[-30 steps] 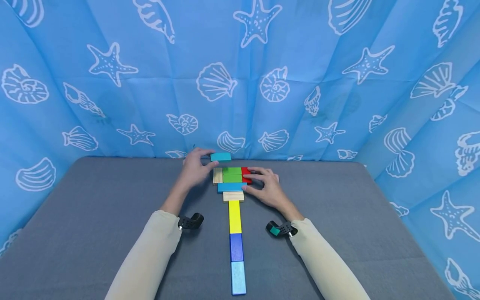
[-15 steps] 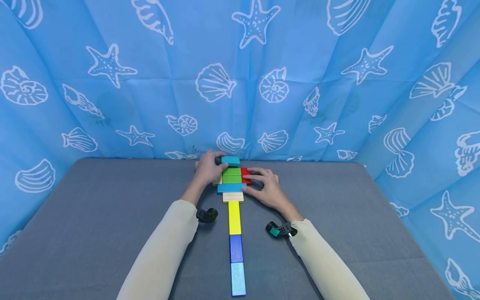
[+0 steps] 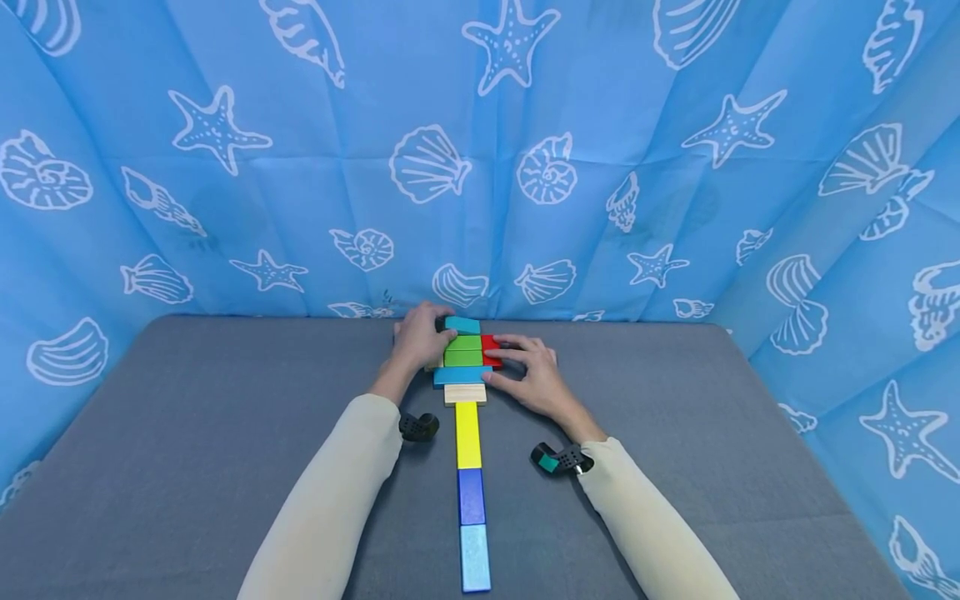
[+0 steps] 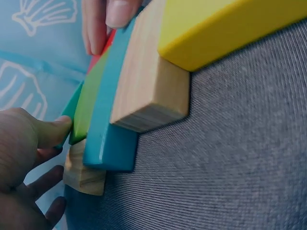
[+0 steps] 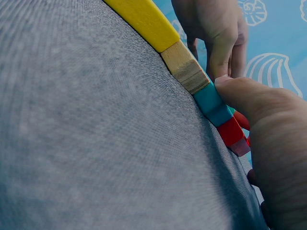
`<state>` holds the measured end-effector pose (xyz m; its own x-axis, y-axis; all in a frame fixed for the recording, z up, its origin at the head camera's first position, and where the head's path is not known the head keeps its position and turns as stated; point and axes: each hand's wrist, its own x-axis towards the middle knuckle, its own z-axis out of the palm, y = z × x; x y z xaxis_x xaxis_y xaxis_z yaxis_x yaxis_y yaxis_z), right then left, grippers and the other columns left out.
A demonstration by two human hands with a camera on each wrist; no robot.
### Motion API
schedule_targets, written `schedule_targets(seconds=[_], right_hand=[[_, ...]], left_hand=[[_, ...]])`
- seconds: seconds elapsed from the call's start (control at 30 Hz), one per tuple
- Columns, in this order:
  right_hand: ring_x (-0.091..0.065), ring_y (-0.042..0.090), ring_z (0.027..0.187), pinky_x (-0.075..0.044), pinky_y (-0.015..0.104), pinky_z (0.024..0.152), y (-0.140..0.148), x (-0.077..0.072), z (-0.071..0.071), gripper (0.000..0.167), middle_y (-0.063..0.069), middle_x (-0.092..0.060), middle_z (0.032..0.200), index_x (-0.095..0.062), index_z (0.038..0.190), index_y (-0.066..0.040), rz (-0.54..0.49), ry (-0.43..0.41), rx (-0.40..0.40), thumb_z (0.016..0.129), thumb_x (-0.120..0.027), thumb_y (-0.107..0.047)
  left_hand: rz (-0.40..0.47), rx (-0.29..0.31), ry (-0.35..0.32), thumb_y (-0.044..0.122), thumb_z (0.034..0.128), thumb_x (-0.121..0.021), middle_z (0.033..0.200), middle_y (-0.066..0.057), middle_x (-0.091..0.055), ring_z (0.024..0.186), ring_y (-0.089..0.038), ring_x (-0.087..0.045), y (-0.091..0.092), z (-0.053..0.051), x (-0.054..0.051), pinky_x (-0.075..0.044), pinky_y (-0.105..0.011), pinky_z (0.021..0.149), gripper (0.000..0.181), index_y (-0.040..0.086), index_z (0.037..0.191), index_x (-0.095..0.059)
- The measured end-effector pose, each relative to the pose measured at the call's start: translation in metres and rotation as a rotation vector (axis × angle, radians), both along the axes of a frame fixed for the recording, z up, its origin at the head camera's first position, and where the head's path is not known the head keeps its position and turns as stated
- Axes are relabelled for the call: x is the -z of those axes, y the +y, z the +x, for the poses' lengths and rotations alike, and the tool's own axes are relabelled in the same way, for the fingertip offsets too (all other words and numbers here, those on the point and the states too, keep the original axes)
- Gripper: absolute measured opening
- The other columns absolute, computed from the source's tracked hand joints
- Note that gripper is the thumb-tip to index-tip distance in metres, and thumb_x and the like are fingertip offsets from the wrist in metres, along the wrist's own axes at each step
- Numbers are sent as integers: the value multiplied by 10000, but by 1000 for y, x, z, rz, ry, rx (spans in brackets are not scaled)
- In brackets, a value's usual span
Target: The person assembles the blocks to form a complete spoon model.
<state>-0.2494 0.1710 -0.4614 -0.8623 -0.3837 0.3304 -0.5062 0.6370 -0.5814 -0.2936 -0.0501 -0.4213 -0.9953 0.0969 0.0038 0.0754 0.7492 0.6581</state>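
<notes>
At the far end of a flat row of blocks, my left hand point(image 3: 420, 337) pinches a teal block point(image 3: 462, 326) beyond two green blocks point(image 3: 462, 358). The teal block looks slightly tilted; whether it touches the table, I cannot tell. My right hand point(image 3: 536, 377) has its fingers on the red block point(image 3: 488, 342) and its thumb at the right end of a blue block point(image 3: 457, 377). Mostly hidden behind my left hand in the head view, a natural wood block point(image 4: 84, 175) shows in the left wrist view beside the green ones.
Another wood block point(image 3: 465, 395) adjoins the blue one. From it a yellow block point(image 3: 468, 435), a dark blue block point(image 3: 471, 497) and a light blue block point(image 3: 475, 558) run toward me. The grey cloth-covered table point(image 3: 637, 517) ends at a blue shell-patterned curtain point(image 3: 480, 208).
My left hand has moved right with the teal block, from left of the green blocks to just beyond them, and lowered it slightly. The right hand has stayed in place.
</notes>
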Motion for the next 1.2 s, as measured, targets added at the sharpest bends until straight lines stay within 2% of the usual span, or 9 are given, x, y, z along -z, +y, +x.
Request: schedule_targets(seconds=[0.33, 0.57, 0.93, 1.07, 1.2], right_hand=[[-462, 326, 1275, -293, 544, 964, 0, -2, -1, 428, 97, -571, 1433, -737, 1260, -129, -12, 7, -12, 880, -805, -314], [-458, 325, 1280, -292, 543, 962, 0, -3, -1, 427, 89, -573, 1428, -738, 1259, -135, -17, 15, -16, 876, -810, -309], [-454, 320, 1280, -282, 551, 986, 1, 0, -2, 430, 83, -569, 1434, -734, 1267, -139, -11, 6, -10, 881, -807, -315], [-460, 317, 1269, -285, 545, 971, 0, 2, -1, 427, 78, -568, 1437, -736, 1263, -140, -10, 10, -8, 879, -808, -312], [-463, 315, 1261, -285, 540, 964, 0, 2, 0, 430, 83, -566, 1440, -735, 1265, -138, -9, 9, -6, 878, -808, -311]], left_hand=[[-38, 4, -21, 195, 1012, -629, 1398, -99, -529, 1319, -323, -442, 1, -1, -1, -281, -562, 1088, 376, 149, 1385, -631], [-34, 3, -28, 179, 1017, -605, 1368, -106, -535, 1289, -320, -451, 2, -1, -2, -283, -550, 1082, 373, 133, 1387, -625], [-37, 6, -40, 204, 1033, -581, 1393, -104, -529, 1327, -326, -423, 0, 0, 1, -249, -569, 1130, 381, 139, 1408, -609], [-26, 16, -34, 220, 1029, -586, 1419, -112, -521, 1361, -339, -405, -1, 1, 3, -231, -588, 1141, 394, 136, 1414, -604], [2, 16, 9, 241, 1025, -595, 1434, -124, -516, 1368, -356, -405, -6, 4, 5, -259, -589, 1113, 411, 136, 1423, -596]])
